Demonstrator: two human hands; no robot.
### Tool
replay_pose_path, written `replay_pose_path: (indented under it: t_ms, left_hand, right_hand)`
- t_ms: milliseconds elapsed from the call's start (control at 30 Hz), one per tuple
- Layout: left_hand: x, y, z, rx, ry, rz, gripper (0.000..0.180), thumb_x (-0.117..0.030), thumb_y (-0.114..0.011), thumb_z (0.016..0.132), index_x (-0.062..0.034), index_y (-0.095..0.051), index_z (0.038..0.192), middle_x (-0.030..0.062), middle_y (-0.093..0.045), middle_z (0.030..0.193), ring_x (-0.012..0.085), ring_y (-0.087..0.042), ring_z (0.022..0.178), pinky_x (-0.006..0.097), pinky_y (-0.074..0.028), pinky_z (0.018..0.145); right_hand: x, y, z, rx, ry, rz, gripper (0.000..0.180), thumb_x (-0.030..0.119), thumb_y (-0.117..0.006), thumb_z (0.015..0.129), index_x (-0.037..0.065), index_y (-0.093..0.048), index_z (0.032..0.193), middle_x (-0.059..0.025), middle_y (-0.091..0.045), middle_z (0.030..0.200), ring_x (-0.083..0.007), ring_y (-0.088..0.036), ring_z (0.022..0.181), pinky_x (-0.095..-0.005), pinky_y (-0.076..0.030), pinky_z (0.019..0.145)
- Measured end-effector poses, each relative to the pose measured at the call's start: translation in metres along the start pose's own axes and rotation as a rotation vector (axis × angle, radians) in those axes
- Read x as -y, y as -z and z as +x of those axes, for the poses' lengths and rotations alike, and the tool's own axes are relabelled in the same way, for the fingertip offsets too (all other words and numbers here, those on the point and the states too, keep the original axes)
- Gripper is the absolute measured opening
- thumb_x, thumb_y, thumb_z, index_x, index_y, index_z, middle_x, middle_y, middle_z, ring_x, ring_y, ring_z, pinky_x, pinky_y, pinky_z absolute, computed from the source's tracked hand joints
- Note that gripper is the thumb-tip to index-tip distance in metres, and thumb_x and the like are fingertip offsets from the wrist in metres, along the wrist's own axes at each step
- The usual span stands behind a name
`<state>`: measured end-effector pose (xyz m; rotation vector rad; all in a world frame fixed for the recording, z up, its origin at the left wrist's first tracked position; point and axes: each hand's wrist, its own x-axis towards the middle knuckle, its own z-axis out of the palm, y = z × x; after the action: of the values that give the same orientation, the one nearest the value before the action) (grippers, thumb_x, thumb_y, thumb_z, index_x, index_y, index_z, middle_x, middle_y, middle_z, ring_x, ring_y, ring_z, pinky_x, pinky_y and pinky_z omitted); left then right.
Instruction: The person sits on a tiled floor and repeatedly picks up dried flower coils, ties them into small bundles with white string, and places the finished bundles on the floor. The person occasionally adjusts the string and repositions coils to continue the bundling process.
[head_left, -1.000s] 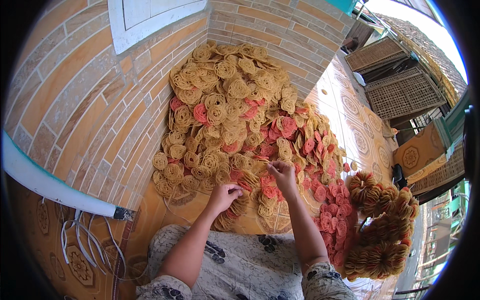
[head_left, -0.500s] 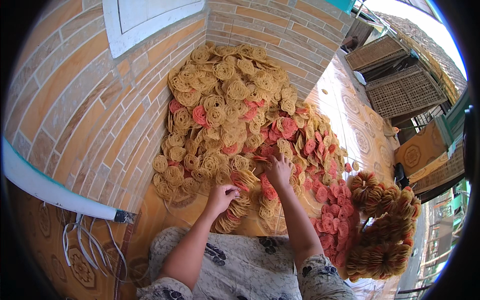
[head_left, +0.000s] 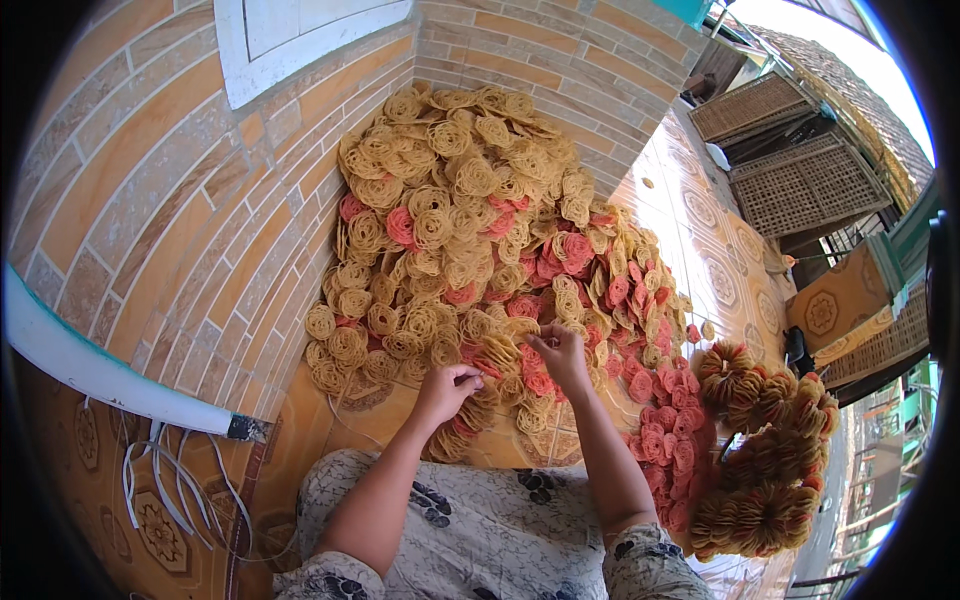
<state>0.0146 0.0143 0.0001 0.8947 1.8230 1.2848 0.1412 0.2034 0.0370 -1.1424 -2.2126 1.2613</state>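
A large heap of noodle-like, lacy round crackers (head_left: pixel 455 185), mostly yellow with some pink, lies on the tiled floor in front of me. My left hand (head_left: pixel 445 394) is closed in a pinch beside a row of stacked crackers (head_left: pixel 498 356); more stacked discs hang below it. What its fingertips grip is too small to make out. My right hand (head_left: pixel 563 358), just right of that row, pinches the edge of a yellow cracker (head_left: pixel 522 326) between thumb and fingers.
Loose pink crackers (head_left: pixel 665 425) spread to the right, beside thick bundles of strung crackers (head_left: pixel 765 460). A brick-patterned wall (head_left: pixel 150 200) rises on the left. White strips (head_left: pixel 185 485) hang at lower left. Woven racks (head_left: pixel 810 185) stand at the far right.
My right hand has come slightly back and right from the heap, now with a yellow cracker where a reddish one was near its fingers. My left hand stays nearly in place.
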Motion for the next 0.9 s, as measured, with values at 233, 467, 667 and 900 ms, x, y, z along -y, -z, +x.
replay_pose_path:
  t_ms: [233, 467, 667, 900]
  left_hand:
    - [0.001, -0.002, 0.000, 0.021, -0.007, -0.052, 0.019, -0.010, -0.061, 0.089, 0.0033, -0.067, 0.100, 0.0090, -0.071, 0.087, 0.0126, -0.068, 0.076, 0.025, -0.052, 0.069]
    - [0.008, -0.001, 0.002, 0.007, -0.006, 0.033, 0.019, -0.012, -0.062, 0.089, 0.0028, -0.067, 0.101, 0.0089, -0.071, 0.087, 0.0117, -0.067, 0.075, 0.025, -0.051, 0.070]
    - [0.016, -0.003, 0.003, -0.034, -0.025, -0.001, 0.021, -0.017, -0.068, 0.083, -0.0011, -0.069, 0.097, 0.0114, -0.069, 0.076, 0.0169, -0.066, 0.068, 0.029, -0.049, 0.065]
    - [0.011, -0.006, -0.001, 0.061, -0.080, 0.051, 0.022, -0.017, -0.069, 0.082, -0.0008, -0.069, 0.097, 0.0116, -0.069, 0.074, 0.0159, -0.065, 0.066, 0.029, -0.049, 0.064]
  right_hand:
    - [0.003, -0.003, -0.014, -0.060, 0.210, -0.100, 0.021, 0.021, -0.075, 0.077, 0.003, -0.068, 0.083, -0.0048, -0.060, 0.069, -0.0126, -0.053, 0.060, -0.0281, -0.042, 0.055]
    - [-0.005, 0.002, -0.026, 0.014, 0.359, -0.515, 0.023, 0.020, -0.071, 0.076, 0.016, -0.070, 0.099, -0.0054, -0.060, 0.106, -0.0253, -0.056, 0.099, -0.0399, -0.041, 0.085]
    - [-0.027, -0.020, -0.043, 0.073, 0.252, -0.745, 0.034, 0.034, -0.068, 0.079, 0.010, -0.068, 0.103, -0.0129, -0.063, 0.098, -0.0269, -0.059, 0.091, -0.0389, -0.043, 0.083]
    - [-0.034, 0.020, -0.024, 0.086, -0.046, 0.134, 0.026, 0.020, -0.066, 0.087, -0.005, -0.066, 0.089, -0.0002, -0.058, 0.069, -0.0065, -0.043, 0.061, -0.0260, -0.035, 0.053]
